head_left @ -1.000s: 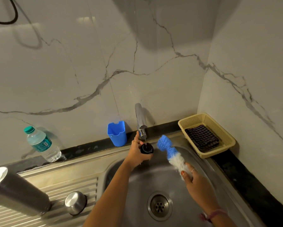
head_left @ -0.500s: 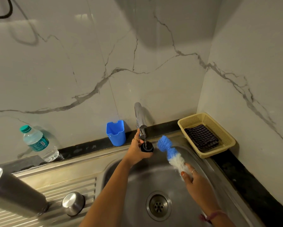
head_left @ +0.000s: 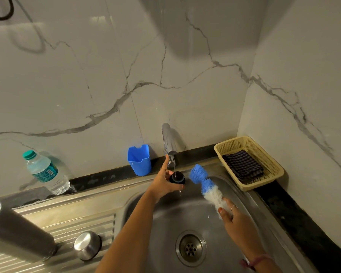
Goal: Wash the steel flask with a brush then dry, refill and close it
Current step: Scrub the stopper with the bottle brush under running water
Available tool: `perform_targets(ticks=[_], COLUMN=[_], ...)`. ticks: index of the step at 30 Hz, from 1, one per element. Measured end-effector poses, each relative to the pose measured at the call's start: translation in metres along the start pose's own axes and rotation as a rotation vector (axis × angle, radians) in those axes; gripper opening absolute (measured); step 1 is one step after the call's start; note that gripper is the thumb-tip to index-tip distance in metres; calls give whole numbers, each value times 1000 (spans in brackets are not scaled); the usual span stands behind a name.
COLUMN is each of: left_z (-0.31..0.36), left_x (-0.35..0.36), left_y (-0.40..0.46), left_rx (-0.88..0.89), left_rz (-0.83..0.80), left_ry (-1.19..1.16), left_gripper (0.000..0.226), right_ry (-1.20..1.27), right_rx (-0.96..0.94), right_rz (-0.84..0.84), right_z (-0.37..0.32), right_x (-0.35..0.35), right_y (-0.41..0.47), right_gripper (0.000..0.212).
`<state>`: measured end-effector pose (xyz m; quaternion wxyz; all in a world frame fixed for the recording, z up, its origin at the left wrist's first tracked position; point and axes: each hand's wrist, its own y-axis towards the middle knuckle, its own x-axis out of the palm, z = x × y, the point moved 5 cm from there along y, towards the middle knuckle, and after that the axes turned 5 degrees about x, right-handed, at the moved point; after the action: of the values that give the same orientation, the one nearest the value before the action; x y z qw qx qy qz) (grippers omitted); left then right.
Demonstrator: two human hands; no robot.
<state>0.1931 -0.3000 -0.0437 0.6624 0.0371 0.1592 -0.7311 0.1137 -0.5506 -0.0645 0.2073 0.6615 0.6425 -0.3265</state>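
From the head camera, the left hand [head_left: 163,184] holds a small black stopper [head_left: 177,177] under the tap [head_left: 169,142], fingers curled round it, the forefinger stretched up to touch the spout; a thin stream of water falls onto the stopper. At three o'clock from it, the right hand [head_left: 232,215] grips the white end of the blue-and-white bottle brush [head_left: 205,184], whose blue head points up toward eleven o'clock, just beside the stopper. Both hands are over the steel sink [head_left: 165,213]. The steel flask [head_left: 17,235] stands on the ribbed drainboard [head_left: 67,223] at eight o'clock from the sink, open-mouthed, with its steel cap [head_left: 87,245] just beside it. A water bottle [head_left: 45,172] stands at ten o'clock, a blue cup [head_left: 139,160] left of the tap, and a yellow basket [head_left: 272,166] with a dark checked cloth [head_left: 242,164] in it at two o'clock.
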Motion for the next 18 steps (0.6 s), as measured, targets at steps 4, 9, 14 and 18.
perform_targets(ticks=[4,9,14,18], left_z=[6,9,5,-10], left_x=[0,2,5,6], left_y=[4,3,1,-17], left_rx=[4,21,52,50], left_rz=[-29,-26,37,103], left_ry=[26,64,72,50], left_gripper=[121,121,119,103], right_ry=[-10,-19,-6,-20], right_rx=[4,13,15,5], right_rz=[-15,-26,-30,-47], right_z=[-2,-3,-3,-4], right_x=[2,3,-2,-8], right_y=[0,0,-2,-6], right_gripper=[53,53,52,51])
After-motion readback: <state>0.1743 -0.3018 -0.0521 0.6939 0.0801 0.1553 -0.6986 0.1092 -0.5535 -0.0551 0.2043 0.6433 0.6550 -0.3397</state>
